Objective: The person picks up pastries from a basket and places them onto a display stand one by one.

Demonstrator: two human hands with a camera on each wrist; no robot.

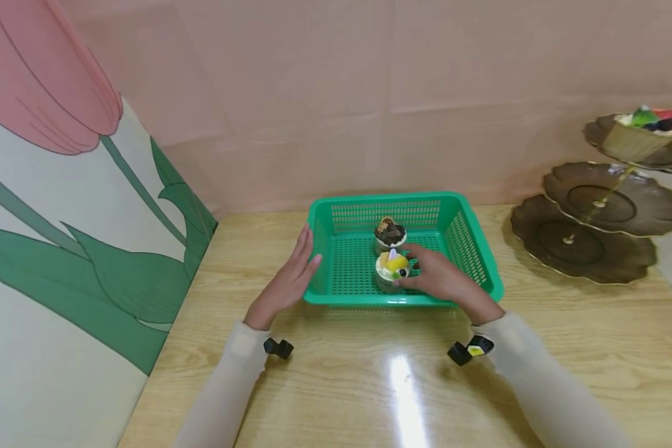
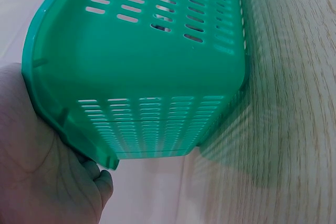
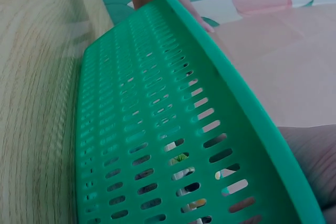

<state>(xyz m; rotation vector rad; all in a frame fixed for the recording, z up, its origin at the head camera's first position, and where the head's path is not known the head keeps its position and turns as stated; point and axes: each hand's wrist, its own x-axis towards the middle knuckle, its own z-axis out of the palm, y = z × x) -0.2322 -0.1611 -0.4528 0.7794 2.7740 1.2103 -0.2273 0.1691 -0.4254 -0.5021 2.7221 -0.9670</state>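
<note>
A green plastic basket (image 1: pixel 347 298) stands on the table with two decorated cupcakes inside. My right hand (image 1: pixel 439 274) reaches over its front right rim and holds the yellow fruit-topped cupcake (image 1: pixel 391 274) between thumb and fingers. Just behind it is the chocolate-topped cupcake (image 1: pixel 389 235). My left hand (image 1: pixel 285 280) rests against the left rim of the basket, its fingers straight. In the left wrist view the palm (image 2: pixel 37 156) lies along the rim. The right wrist view shows the basket wall (image 3: pixel 157 103), which hides most of the cupcakes and my right fingers.
On the right stands a brown tiered stand with scalloped plates (image 1: pixel 588 242). Its top plate bears fruit-topped cupcakes (image 1: pixel 641 137). A pink cloth backdrop (image 1: pixel 291 112) hangs behind the basket, and a panel with a painted tulip (image 1: pixel 50 81) stands on the left. Wooden tabletop (image 1: pixel 336 373) lies in front.
</note>
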